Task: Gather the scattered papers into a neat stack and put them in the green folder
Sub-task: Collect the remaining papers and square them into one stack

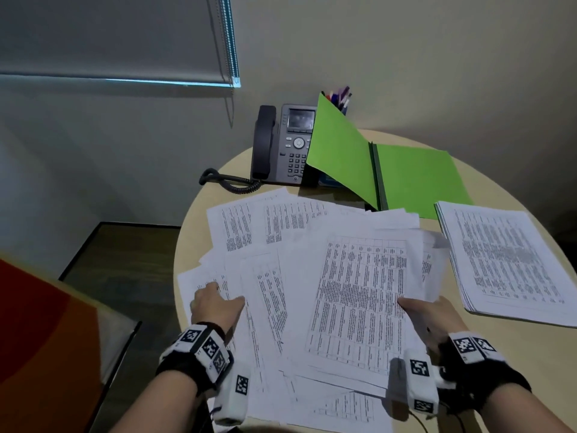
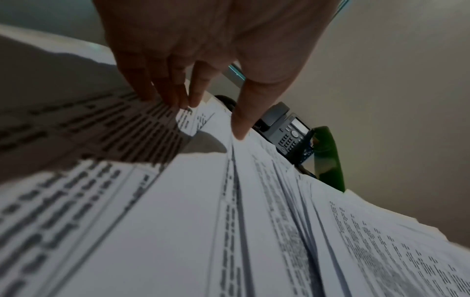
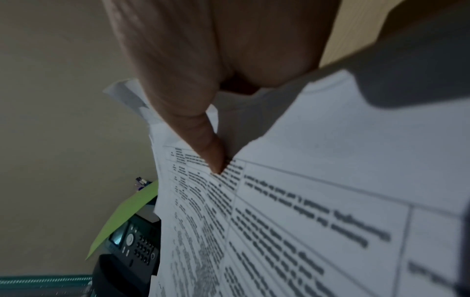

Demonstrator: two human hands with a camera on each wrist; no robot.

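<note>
Printed white papers (image 1: 281, 223) lie fanned and overlapping across the middle of a round beige table (image 1: 195, 220). My left hand (image 1: 215, 303) rests on the left sheets, its straight fingers (image 2: 178, 90) touching the paper (image 2: 178, 201). My right hand (image 1: 427, 314) pinches the right edge of the top sheet (image 1: 359, 292), thumb (image 3: 203, 140) pressed on the print and the other fingers hidden beneath. That sheet's far right corner lifts slightly. The green folder (image 1: 415, 173) lies open behind the papers, its left cover propped up.
A squared stack of printed sheets (image 1: 505, 260) lies at the right of the table. A grey desk phone (image 1: 287, 145) and a cup of pens (image 1: 342, 98) stand at the back by the wall. An orange-red surface (image 1: 37, 323) is at lower left, beyond the table edge.
</note>
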